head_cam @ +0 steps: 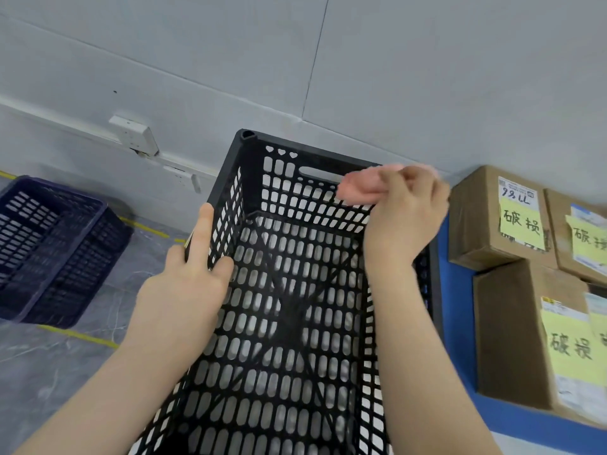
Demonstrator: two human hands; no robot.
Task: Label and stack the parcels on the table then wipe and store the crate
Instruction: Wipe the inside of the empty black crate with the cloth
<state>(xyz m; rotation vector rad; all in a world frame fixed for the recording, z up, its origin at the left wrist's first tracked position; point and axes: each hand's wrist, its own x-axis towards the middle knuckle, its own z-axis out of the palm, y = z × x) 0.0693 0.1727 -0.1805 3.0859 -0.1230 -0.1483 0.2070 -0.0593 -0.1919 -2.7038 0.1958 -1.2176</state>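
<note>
A black perforated plastic crate (289,323) fills the middle of the view with nothing inside it. My left hand (187,280) holds its left wall, the thumb inside and the fingers outside along the rim. My right hand (404,218) grips a pink cloth (364,185) and presses it against the inside of the crate's far wall, just under the handle slot. Cardboard parcels (499,221) with yellow handwritten notes sit stacked at the right, on a blue table (460,310).
A dark blue crate (56,254) stands on the grey floor at the left, beside yellow floor tape. A grey wall with a white socket (134,134) and cable duct runs behind the crate.
</note>
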